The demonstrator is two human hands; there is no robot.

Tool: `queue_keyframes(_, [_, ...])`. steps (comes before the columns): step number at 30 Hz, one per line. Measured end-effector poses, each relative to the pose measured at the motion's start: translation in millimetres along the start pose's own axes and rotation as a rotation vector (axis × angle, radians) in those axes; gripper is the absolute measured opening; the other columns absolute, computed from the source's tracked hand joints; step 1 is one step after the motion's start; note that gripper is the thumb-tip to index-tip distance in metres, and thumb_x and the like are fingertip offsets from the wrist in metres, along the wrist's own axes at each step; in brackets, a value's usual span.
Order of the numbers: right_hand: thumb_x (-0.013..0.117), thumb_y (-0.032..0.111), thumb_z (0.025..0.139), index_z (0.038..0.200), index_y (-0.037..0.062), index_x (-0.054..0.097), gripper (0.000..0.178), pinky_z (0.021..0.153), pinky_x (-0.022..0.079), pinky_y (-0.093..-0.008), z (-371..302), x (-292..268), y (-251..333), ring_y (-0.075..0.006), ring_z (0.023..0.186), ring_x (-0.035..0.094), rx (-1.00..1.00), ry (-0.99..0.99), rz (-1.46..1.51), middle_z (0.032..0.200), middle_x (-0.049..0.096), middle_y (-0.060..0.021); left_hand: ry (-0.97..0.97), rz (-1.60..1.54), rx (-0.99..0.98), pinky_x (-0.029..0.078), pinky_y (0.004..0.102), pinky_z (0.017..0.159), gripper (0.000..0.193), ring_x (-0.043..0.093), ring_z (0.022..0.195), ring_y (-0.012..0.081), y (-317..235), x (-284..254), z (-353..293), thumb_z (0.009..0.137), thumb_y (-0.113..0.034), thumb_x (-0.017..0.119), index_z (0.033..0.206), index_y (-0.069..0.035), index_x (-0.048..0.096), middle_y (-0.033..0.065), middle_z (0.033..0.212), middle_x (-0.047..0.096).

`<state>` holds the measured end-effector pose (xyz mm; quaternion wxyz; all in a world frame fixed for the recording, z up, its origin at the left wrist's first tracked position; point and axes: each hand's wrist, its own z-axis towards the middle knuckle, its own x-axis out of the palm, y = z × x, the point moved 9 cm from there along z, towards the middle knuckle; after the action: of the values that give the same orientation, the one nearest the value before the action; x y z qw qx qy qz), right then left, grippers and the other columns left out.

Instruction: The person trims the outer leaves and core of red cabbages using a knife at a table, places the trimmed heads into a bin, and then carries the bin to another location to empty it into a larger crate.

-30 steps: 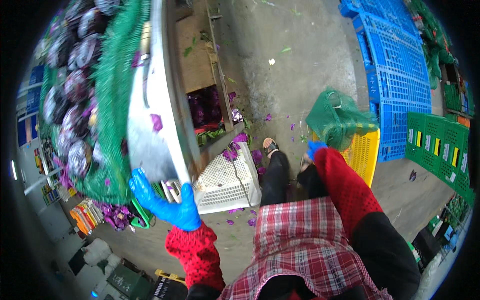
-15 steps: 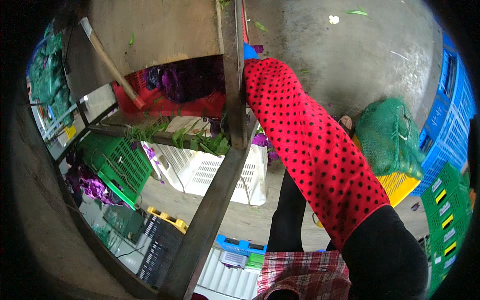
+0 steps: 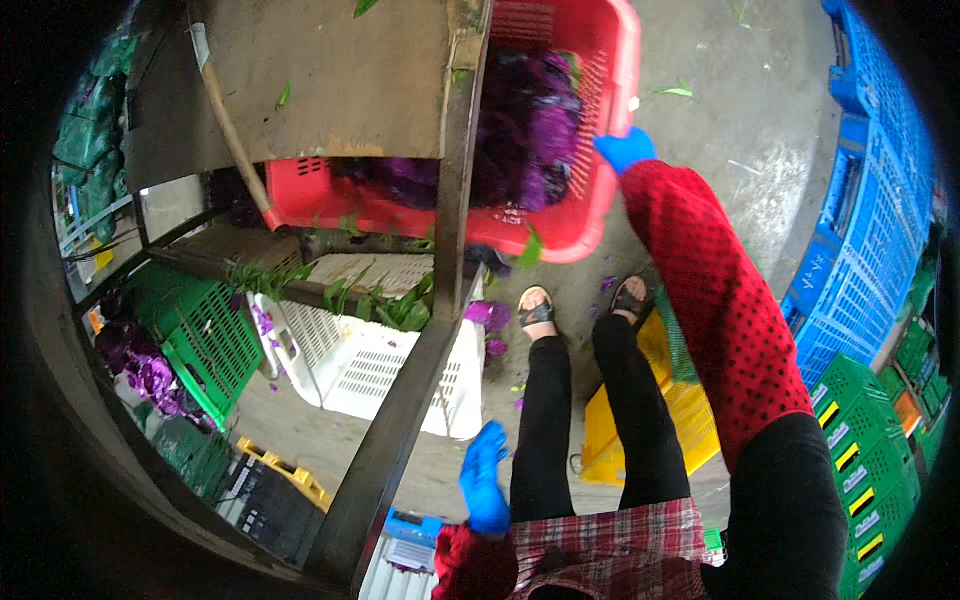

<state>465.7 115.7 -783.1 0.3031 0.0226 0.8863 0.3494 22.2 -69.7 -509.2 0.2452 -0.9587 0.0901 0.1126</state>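
A red plastic crate (image 3: 600, 215) juts out from under the wooden board of a metal-framed stand. Dark purple leaves, apparently red cabbage, fill it. My right hand (image 3: 625, 150), in a blue glove below a red dotted sleeve, is closed on the crate's right rim; the fingertips are hidden by the rim. Low in the middle, my left hand (image 3: 485, 480), also blue-gloved, is held in the air beside the metal bar (image 3: 400, 445). Its fingers point upward, loosely stretched, with nothing seen in them. A white crate (image 3: 385, 375) lies beyond that bar.
A wooden-handled tool (image 3: 232, 125) rests on the board (image 3: 330, 80). Green leaves lie along the stand's lower rail. A green crate (image 3: 215, 345) with purple leaves beside it is at left. A yellow crate (image 3: 610, 420) stands by my legs. Blue crates (image 3: 860, 200) and green crates (image 3: 865, 470) are stacked at right.
The red crate has come out to the right from under the board, with my right hand on its rim. My left hand has come into view. The view has shifted.
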Motion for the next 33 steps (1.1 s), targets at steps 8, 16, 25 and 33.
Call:
queue_keyframes(8, [0.080, 0.018, 0.073, 0.086, 0.0013, 0.070, 0.024, 0.053, 0.048, -0.0322, -137, -207, -133, -0.0134, 0.057, 0.060, 0.327, -0.208, -0.037, 0.069, 0.067, -0.0039, 0.235, -0.542, -0.130, 0.042, 0.0246, 0.059, 0.016, 0.054, 0.066, 0.0090, -7, 169, 202, 0.093, -0.032, 0.061, 0.093, -0.016, 0.058, -0.0028, 0.078, 0.058])
queue_keyframes(16, [0.070, 0.000, 0.074, 0.089, 0.0009, 0.067, 0.016, 0.056, 0.047, -0.0297, -269, -263, -86, -0.0137, 0.061, 0.060, 0.281, -0.388, 0.307, 0.075, 0.066, -0.0045, 0.489, -0.441, -0.255, 0.053, 0.0401, 0.082, 0.026, 0.065, 0.084, 0.0265, -34, 213, 230, 0.070, -0.006, 0.064, 0.096, -0.006, 0.065, 0.0080, 0.089, 0.067])
queue_keyframes(25, [0.067, 0.001, 0.072, 0.080, 0.0029, 0.063, 0.009, 0.051, 0.041, -0.0285, -467, -372, -27, -0.0111, 0.055, 0.052, 0.277, -0.572, 0.268, 0.064, 0.057, 0.0013, 0.421, -0.343, -0.322, 0.053, 0.0388, 0.074, 0.016, 0.064, 0.072, 0.0240, 30, 165, 60, 0.073, -0.007, 0.062, 0.089, -0.008, 0.062, 0.0080, 0.078, 0.065])
queue_keyframes(33, [0.066, -0.002, 0.068, 0.070, 0.0055, 0.053, 0.015, 0.049, 0.038, -0.0279, -702, -437, -6, -0.0115, 0.052, 0.049, 0.420, -0.663, 0.200, 0.060, 0.052, -0.0004, 0.723, -0.219, -0.163, 0.051, 0.0375, 0.085, 0.017, 0.064, 0.093, 0.0243, 93, 89, -129, 0.079, -0.010, 0.058, 0.094, -0.004, 0.064, 0.0103, 0.096, 0.067])
